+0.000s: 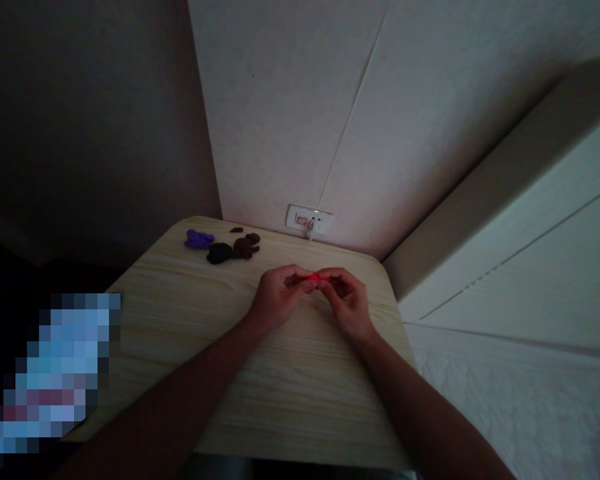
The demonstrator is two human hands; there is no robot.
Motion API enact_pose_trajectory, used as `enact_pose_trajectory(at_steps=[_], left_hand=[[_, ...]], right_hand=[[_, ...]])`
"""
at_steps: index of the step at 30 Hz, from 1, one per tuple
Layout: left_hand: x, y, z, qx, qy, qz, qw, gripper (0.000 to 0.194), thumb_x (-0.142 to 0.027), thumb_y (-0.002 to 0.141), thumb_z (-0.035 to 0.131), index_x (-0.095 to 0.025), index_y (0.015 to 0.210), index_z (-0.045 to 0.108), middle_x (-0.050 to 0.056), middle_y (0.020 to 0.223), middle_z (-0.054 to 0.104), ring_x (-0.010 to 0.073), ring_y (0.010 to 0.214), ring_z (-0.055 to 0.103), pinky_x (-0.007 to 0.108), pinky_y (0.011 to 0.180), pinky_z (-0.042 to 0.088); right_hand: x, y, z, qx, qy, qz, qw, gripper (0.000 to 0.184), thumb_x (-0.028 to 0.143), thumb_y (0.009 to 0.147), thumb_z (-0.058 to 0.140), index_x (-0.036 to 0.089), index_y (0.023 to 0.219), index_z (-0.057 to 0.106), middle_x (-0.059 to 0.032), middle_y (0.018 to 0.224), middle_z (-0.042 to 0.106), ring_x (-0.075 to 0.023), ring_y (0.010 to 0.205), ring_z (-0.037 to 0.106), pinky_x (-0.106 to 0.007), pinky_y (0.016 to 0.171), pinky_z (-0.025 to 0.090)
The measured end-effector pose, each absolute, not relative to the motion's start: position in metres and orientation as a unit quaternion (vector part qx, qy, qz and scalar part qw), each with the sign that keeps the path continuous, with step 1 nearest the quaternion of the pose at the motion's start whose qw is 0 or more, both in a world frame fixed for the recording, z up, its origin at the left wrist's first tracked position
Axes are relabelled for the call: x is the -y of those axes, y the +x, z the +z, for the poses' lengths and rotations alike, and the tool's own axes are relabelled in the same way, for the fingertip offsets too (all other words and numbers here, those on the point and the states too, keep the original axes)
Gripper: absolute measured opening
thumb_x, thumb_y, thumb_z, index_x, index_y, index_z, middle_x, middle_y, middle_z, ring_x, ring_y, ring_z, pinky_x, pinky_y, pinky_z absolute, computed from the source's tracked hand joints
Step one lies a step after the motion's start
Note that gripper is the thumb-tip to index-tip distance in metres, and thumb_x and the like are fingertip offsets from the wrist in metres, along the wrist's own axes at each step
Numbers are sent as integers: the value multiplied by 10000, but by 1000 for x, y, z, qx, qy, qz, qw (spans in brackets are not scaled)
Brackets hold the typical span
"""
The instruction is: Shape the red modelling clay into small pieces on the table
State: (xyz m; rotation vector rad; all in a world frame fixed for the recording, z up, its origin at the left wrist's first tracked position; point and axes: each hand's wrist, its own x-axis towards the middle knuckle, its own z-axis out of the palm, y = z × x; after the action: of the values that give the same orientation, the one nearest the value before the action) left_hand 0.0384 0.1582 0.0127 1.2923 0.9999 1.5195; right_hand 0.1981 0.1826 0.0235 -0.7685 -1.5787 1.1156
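Above the far part of a light wooden table (280,393), my left hand (276,298) and my right hand (347,301) meet fingertip to fingertip. Both pinch a small pink-red lump of clay (313,277) between them. The fingers of each hand are curled closed around it, and most of the lump is hidden. At the table's far left lie a purple clay piece (199,239), a black clay piece (219,253) and a dark brown clay piece (245,246), all well away from my hands.
A wall socket (310,219) with a cable plugged in sits just behind the table's far edge. A white bed or mattress (505,393) lies along the right side. A blurred bluish patch (55,373) is at the left. The room is dim.
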Motion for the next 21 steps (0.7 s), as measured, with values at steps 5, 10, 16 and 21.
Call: enact_pose_trajectory(at_steps=[5,10,16,21], left_hand=[[-158,39,18,-386,507,622,455,204,-312,778,794,-150,890,740,54,821,760,172,775,717,300,778,580],[-159,41,20,-387,471,619,495,326,-350,766,805,-136,989,702,71,862,763,173,743,720,311,740,589],[-161,40,17,-402,467,628,475,265,-329,746,810,-130,909,746,89,897,781,203,829,738,325,801,594],[-159,39,20,-406,486,632,446,156,-266,771,768,-140,862,749,59,833,762,178,780,714,292,766,572]], right_hand=[[-181,197,24,655,-314,460,511,208,405,847,769,237,943,693,-44,888,727,-193,832,709,-343,781,609],[-184,198,20,638,-295,479,527,321,348,826,800,265,1089,636,-44,982,715,-187,909,707,-341,839,606],[-186,199,20,640,-302,492,507,357,372,780,834,247,1073,673,-50,1002,724,-192,953,701,-352,890,599],[-188,200,21,638,-337,495,484,257,399,805,810,229,991,756,-42,920,738,-166,830,700,-311,803,590]])
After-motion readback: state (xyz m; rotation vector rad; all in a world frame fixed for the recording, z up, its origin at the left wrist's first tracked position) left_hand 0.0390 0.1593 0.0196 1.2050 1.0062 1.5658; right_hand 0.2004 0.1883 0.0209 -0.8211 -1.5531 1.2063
